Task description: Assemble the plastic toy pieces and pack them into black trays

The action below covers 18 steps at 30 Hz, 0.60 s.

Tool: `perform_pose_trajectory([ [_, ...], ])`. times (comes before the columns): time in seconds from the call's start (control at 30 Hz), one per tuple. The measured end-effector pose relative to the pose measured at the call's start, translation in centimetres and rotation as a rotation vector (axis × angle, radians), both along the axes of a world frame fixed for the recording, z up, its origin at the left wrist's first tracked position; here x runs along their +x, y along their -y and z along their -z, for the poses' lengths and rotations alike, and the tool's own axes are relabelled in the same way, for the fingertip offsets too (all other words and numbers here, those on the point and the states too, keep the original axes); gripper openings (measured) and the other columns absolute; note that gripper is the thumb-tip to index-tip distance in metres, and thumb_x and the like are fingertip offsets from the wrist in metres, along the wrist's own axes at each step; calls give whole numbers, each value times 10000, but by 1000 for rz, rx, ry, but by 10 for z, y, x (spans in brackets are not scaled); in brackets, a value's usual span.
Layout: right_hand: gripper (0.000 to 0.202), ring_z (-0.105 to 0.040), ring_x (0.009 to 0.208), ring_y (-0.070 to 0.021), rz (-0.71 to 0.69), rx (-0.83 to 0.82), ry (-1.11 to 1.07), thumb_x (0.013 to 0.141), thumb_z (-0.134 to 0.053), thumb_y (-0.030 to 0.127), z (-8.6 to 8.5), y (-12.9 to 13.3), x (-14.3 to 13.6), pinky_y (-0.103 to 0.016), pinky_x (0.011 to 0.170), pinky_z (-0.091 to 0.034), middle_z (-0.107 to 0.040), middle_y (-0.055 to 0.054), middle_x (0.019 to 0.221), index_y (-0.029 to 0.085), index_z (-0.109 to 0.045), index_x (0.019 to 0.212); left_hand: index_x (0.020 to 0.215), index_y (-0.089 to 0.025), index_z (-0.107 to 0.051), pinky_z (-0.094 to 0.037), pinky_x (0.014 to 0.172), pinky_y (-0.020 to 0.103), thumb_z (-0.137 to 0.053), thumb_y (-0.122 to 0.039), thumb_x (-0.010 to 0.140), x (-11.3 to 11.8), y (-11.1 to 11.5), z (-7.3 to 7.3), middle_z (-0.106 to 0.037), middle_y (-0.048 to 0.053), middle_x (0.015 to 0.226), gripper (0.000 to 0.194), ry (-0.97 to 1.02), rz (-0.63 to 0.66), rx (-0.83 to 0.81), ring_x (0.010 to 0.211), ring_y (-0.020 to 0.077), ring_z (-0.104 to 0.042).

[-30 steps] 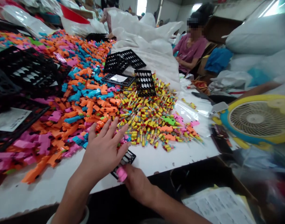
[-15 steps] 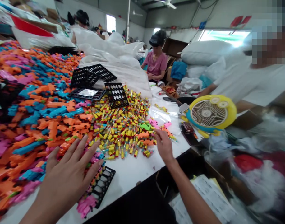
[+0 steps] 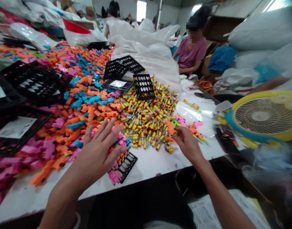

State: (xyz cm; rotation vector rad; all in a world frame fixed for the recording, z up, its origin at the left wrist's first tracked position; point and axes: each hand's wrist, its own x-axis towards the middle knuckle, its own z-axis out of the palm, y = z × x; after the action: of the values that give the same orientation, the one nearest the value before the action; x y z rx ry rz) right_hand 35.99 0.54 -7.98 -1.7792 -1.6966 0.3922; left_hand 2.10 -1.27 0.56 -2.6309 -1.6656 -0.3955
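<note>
My left hand (image 3: 101,151) is open, its fingers spread above a black slotted tray (image 3: 128,166). Small pink and other coloured plastic toys (image 3: 115,176) fill part of that tray, and the hand hides some of it. At the right side of the heap, the fingers of my right hand (image 3: 190,144) are closed on an orange plastic toy (image 3: 170,126), which stands tilted up. Beside it lie a green toy (image 3: 174,122) and a pile of small clear tubes with yellow labels and red ends (image 3: 146,122).
A large heap of orange, blue and pink toys (image 3: 88,111) covers the table's left. More black trays (image 3: 144,86) lie on the heaps. At right stand a yellow-and-blue fan (image 3: 260,116) and a phone (image 3: 225,135). A person in a pink shirt (image 3: 193,54) sits across.
The view has turned left and tilted down, so things appear farther right. The orange toy by my right hand has been taken hold of and tipped up. My left hand stays spread above the tray.
</note>
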Motion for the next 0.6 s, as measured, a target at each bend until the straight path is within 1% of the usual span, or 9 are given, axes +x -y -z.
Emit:
perform_pose_trajectory([
  [0.03, 260, -552, 627, -152, -47, -80, -163, 833, -591, 397, 0, 9, -12, -291, 594, -445, -597, -23, 844, 210, -511, 995, 1454, -256, -315, -133, 1180, 584, -213, -610, 923, 0, 3, -3, -278, 73, 1562, 647, 6, 12, -15, 1462, 274, -191],
  [0.1, 330, -549, 534, -137, -190, -301, -478, 804, -602, 476, 2, 27, -43, -278, 531, -458, -567, 23, 702, 205, -478, 945, 1458, -241, -304, -120, 1190, 563, -196, -593, 933, 2, 6, -4, -291, 63, 1556, 642, 5, 21, -49, 1466, 253, -179],
  [0.17, 359, -549, 460, -126, -306, -502, -729, 787, -614, 495, 7, 40, -77, -265, 485, -462, -544, 59, 623, 206, -446, 916, 1447, -237, -328, -117, 1186, 573, -213, -581, 939, 5, 7, 0, -324, 58, 1540, 625, -10, 23, -68, 1459, 258, -206],
  [0.23, 395, -543, 415, -106, -371, -573, -912, 765, -648, 485, 12, 50, -109, -247, 445, -449, -563, 67, 661, 207, -429, 940, 1423, -258, -375, -103, 1185, 579, -256, -558, 945, 7, 6, 6, -380, 41, 1512, 576, -23, 26, -50, 1444, 261, -253],
  [0.3, 410, -569, 446, -99, -441, -551, -1038, 767, -661, 472, 19, 56, -135, -232, 458, -455, -581, 59, 713, 208, -427, 977, 1405, -282, -403, -105, 1186, 571, -302, -522, 951, 7, 5, 10, -421, 19, 1486, 523, -20, 34, -15, 1433, 260, -283],
  [0.37, 386, -616, 527, -113, -533, -537, -1097, 800, -639, 448, 26, 59, -152, -236, 532, -491, -587, 54, 696, 202, -441, 1021, 1403, -288, -405, -128, 1184, 563, -332, -492, 953, 7, 5, 12, -434, 11, 1477, 500, -8, 36, 10, 1427, 265, -296],
  [0.43, 343, -628, 565, -116, -585, -541, -1096, 817, -627, 408, 34, 62, -163, -241, 580, -510, -587, 49, 687, 195, -473, 1038, 1408, -283, -397, -162, 1177, 554, -336, -479, 955, 6, 5, 12, -435, 9, 1475, 497, 0, 38, 11, 1425, 268, -301],
  [0.53, 279, -570, 513, -85, -537, -509, -1038, 795, -652, 373, 43, 64, -169, -224, 522, -503, -575, 40, 758, 199, -525, 972, 1409, -278, -396, -224, 1162, 522, -311, -481, 960, 5, 6, 11, -449, 3, 1467, 500, 22, 40, 4, 1424, 259, -303],
  [0.6, 217, -523, 484, -76, -526, -480, -938, 816, -633, 372, 47, 66, -168, -217, 482, -490, -568, 36, 765, 205, -537, 917, 1402, -279, -409, -239, 1158, 510, -301, -486, 960, 5, 7, 11, -468, 3, 1455, 500, 37, 42, 5, 1421, 256, -310],
])
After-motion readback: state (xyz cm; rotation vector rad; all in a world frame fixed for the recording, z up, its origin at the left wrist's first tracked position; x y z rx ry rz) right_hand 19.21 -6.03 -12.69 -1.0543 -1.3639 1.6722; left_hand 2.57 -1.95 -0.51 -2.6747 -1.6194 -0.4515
